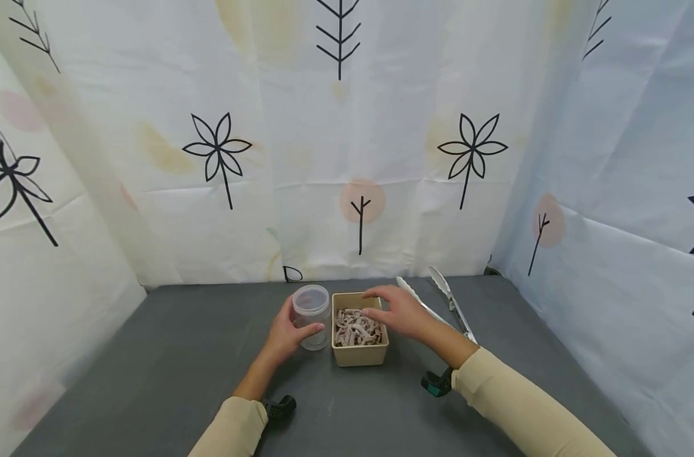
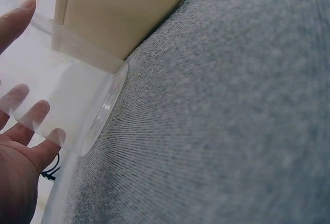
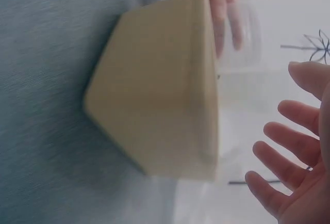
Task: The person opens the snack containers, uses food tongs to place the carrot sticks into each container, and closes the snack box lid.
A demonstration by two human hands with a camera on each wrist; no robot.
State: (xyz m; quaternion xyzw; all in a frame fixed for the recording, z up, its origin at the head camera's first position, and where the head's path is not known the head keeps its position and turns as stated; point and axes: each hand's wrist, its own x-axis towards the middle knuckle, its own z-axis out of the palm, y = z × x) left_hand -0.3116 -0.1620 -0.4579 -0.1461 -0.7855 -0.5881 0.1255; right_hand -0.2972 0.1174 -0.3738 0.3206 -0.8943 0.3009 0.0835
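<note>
A clear plastic jar [image 1: 316,324] with a translucent lid [image 1: 311,298] stands on the grey table, just left of a beige rectangular box [image 1: 361,356]. My left hand [image 1: 285,331] holds the jar from its left side, the thumb across the front. In the left wrist view, the fingertips [image 2: 38,111] show through the jar's clear wall. Short greyish-brown strips [image 1: 355,330] fill the lower part of the box. Over the box's right rim is my right hand [image 1: 401,311], fingers spread and nothing in them. The right wrist view shows that hand's fingers [image 3: 291,141] above the box's rim.
Silver tongs [image 1: 452,304] with scalloped tips lie spread apart on the table, right of the box and behind the right forearm. A white patterned curtain [image 1: 358,139] encloses the table [image 1: 210,355] at the back and both sides.
</note>
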